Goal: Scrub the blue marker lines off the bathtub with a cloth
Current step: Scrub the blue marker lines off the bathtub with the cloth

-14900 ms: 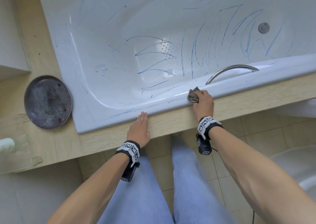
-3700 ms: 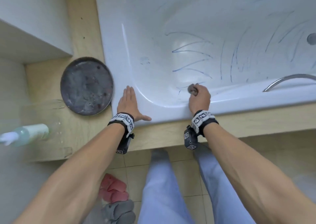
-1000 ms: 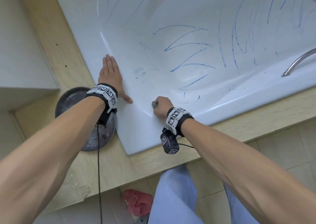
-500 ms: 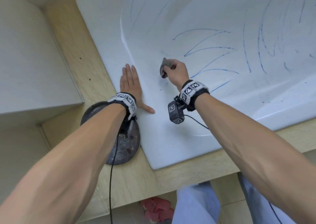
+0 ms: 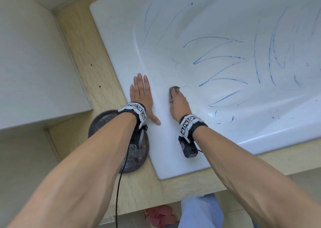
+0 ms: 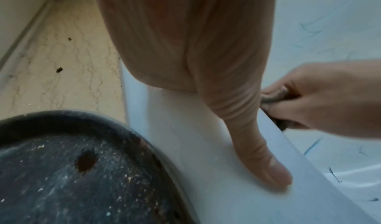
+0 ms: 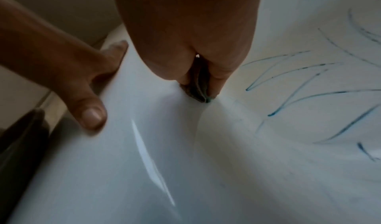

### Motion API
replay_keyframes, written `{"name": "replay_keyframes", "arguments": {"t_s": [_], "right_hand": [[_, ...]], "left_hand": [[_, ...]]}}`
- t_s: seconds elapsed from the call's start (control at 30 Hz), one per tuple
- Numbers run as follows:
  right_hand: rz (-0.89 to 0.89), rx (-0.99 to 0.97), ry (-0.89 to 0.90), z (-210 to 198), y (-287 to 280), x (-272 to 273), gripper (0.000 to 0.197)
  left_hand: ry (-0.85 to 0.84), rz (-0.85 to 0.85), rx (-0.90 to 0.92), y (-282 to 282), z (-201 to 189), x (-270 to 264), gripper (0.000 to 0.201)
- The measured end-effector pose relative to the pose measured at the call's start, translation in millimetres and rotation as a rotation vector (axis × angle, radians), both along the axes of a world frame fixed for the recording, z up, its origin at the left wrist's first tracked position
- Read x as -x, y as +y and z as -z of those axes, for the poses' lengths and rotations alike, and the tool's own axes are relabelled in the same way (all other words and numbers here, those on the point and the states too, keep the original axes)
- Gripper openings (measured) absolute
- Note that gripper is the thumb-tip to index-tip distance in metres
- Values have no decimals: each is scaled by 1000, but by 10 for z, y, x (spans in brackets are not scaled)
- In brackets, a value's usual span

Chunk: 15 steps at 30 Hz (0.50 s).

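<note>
Your big white bathtub [image 5: 173, 149] has many blue marker lines [image 5: 220, 57] left; only the near corner looks clean. Your left hand [image 5: 141, 95] lies flat on the rim. Your right hand [image 5: 179, 104] squeezes the small grey cloth [image 5: 173, 93] against the wall. Most of the cloth is hidden.

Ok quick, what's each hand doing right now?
Left hand: open, pressed flat on the bathtub rim.
Right hand: closed around the cloth, pressing it on the tub's inside wall.
</note>
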State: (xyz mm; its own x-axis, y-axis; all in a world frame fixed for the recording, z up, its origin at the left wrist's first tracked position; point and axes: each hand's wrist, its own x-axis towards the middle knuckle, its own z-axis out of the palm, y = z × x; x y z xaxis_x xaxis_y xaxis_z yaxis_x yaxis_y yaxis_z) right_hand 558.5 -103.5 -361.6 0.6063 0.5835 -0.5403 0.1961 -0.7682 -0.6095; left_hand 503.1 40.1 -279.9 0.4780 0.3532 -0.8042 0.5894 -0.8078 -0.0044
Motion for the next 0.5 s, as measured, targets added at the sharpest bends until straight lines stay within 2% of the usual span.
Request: {"name": "replay_keyframes", "arguments": {"t_s": [0.2, 0.3, 0.4, 0.5], "right_hand": [[-279, 517, 194, 139, -718, 132, 37], [-351, 579, 195, 102, -1000, 96, 25], [-335, 608, 271, 34, -1010, -62, 21], [-106, 522, 322, 44, -910, -231, 25]], "left_hand": [[15, 10, -11, -19, 4, -9, 189], [28, 8, -29, -38, -7, -16, 190], [23, 3, -35, -42, 0, -13, 190], [9, 0, -43, -42, 35, -3, 191]]}}
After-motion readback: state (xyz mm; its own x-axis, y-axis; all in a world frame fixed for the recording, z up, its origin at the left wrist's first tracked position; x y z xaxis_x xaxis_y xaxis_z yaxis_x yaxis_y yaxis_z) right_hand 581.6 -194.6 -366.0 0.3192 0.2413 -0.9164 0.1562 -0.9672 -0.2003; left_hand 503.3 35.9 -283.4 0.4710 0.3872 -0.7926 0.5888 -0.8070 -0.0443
